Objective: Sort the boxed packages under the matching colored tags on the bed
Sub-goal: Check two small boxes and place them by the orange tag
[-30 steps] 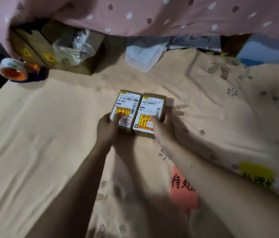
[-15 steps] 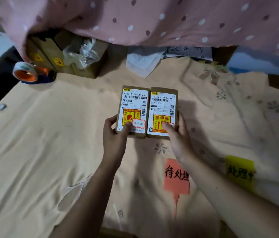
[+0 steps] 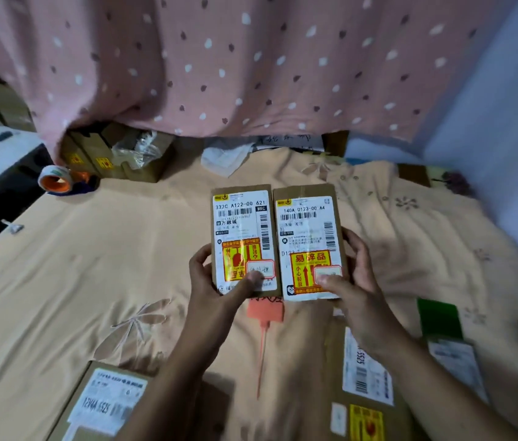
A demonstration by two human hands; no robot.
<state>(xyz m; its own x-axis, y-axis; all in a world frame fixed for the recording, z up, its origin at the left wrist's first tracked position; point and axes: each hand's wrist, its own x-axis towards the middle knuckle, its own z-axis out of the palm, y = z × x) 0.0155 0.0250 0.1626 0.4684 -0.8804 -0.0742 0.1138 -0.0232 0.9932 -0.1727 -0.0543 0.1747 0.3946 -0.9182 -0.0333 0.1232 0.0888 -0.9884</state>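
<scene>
Both small boxes have come up off the bed since a moment ago; the left hand (image 3: 216,281) grips the left box (image 3: 242,230), the right hand (image 3: 351,281) grips the right box (image 3: 307,237), side by side just above the red tag (image 3: 265,310); they probably belong there; nothing sits inside anything.
</scene>
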